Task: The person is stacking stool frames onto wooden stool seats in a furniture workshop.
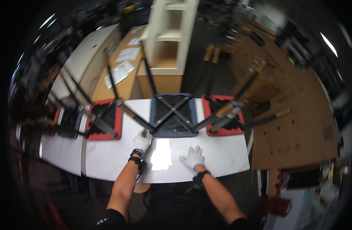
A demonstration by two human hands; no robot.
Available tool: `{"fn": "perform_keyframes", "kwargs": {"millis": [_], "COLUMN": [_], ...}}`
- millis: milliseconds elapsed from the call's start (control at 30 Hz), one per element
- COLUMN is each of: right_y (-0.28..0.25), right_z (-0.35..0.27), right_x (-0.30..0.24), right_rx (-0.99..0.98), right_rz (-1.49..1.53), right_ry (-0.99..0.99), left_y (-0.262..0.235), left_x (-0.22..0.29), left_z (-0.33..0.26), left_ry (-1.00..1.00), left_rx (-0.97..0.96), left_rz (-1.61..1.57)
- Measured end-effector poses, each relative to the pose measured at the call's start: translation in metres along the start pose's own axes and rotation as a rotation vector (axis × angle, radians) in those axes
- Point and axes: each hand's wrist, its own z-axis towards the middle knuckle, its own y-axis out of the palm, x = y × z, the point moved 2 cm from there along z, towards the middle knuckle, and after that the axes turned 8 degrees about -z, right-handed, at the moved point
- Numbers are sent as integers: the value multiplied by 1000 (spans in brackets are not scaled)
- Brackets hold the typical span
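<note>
An upside-down stool with a blue seat (175, 132) lies on the white table (218, 153) in front of me, its dark legs pointing up and outward from a crossed brace. My left hand (142, 141), in a white glove, is at the near left corner of that seat, close to the base of a leg. Its fingers are curled closed on something small and dark that I cannot make out. To the right, my gloved right hand (193, 157) is spread over the tabletop, fingers apart, with nothing in it.
Upturned stools with red seats flank the blue one, one on the left (118, 126) and one on the right (239, 117); their legs stick out widely. A large cardboard sheet (298, 126) is at right. Behind stand a white shelf unit (168, 71) and a wooden desk with papers (126, 55).
</note>
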Motion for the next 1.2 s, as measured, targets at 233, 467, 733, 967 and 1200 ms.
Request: {"fn": "perform_keyframes", "kwargs": {"millis": [233, 467, 733, 967, 1200], "right_y": [15, 20, 14, 7, 14], "right_z": [-19, -7, -13, -12, -12], "right_x": [-8, -13, -20, -23, -25], "right_rx": [-23, -81, -60, -83, -39], "right_rz": [-237, -251, -273, -268, -344], "right_ry": [27, 58, 45, 89, 47], "left_y": [-80, -135, -129, -104, -73], "left_x": [-17, -19, -58, -34, -16], "left_z": [-18, 41, 59, 5, 21], "left_ry": [60, 3, -36, 78, 106], "left_rx": [904, 586, 458, 405, 510], "left_rz": [-177, -217, -520, -660, -487]}}
